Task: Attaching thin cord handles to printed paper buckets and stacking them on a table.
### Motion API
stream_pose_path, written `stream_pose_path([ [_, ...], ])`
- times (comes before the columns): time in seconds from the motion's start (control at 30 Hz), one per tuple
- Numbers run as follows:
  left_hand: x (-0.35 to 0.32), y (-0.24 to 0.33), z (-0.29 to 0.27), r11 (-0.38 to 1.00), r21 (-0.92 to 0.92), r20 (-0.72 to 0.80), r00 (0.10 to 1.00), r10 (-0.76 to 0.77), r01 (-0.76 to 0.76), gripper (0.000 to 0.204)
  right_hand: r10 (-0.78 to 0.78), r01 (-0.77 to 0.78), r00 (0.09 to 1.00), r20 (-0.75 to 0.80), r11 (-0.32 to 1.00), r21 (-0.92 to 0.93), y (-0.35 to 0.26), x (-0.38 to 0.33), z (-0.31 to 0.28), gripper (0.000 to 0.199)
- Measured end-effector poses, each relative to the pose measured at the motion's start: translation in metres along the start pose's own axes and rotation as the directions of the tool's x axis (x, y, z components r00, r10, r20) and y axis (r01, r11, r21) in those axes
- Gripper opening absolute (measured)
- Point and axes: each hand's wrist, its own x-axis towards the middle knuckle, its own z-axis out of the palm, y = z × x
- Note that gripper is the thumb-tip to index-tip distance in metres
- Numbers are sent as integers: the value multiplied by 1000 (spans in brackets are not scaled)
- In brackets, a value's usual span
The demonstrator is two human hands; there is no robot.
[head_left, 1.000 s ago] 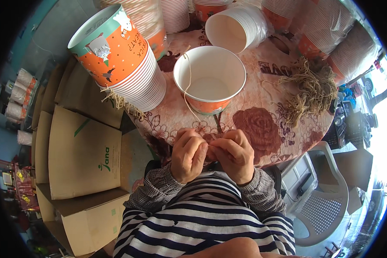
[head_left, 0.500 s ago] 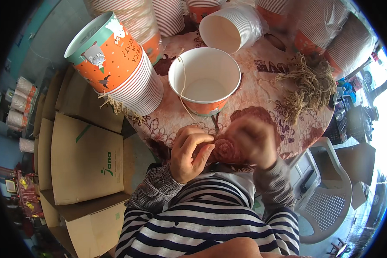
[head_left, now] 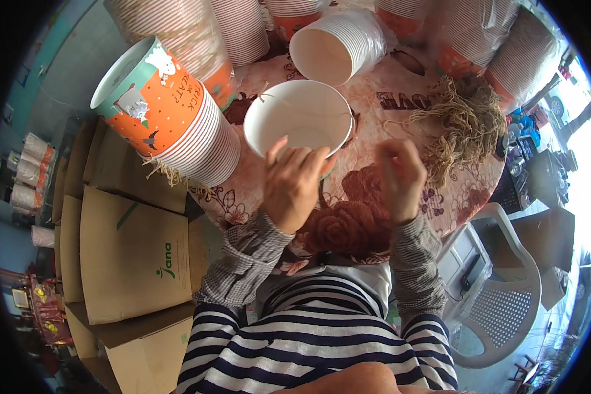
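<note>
A white-lined paper bucket (head_left: pixel 259 118) with an orange and green outside stands upright on the table in front of me. A thin cord (head_left: pixel 264 96) shows at its far left rim. My left hand (head_left: pixel 294 187) is closed at the bucket's near rim, fingers bent over the edge and hiding part of it. To the right of the bucket, my right hand (head_left: pixel 400 178) is raised over the table with fingers curled together. Whatever it may hold is hidden. A tangled bundle of tan cords (head_left: pixel 463 121) lies beyond the right hand.
Nested buckets (head_left: pixel 190 131) lean at the left table edge, with cords beneath. Another nested stack (head_left: pixel 322 56) lies on its side behind. Wrapped stacks (head_left: pixel 473 33) line the far side. Cardboard boxes (head_left: pixel 134 262) stand at left, a plastic chair (head_left: pixel 499 315) at right.
My left hand has moved up from the table's near edge to the bucket's rim. My right hand has gone up and slightly right. The whole view has shifted a little.
</note>
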Motion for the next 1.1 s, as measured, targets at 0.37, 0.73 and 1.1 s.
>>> stream_pose_path([
  [0.37,-5,-23,-46,992,-129,143,990,18,0,19,123,-190,966,226,933,306,-29,-29,37,6],
  [0.73,-10,-13,-48,989,-147,186,982,16,12,28,112,-154,972,208,969,195,-36,-32,41,8],
  [1.1,-6,-12,-49,977,-211,275,961,30,30,11,18,22,956,293,991,-133,-32,-30,25,20],
])
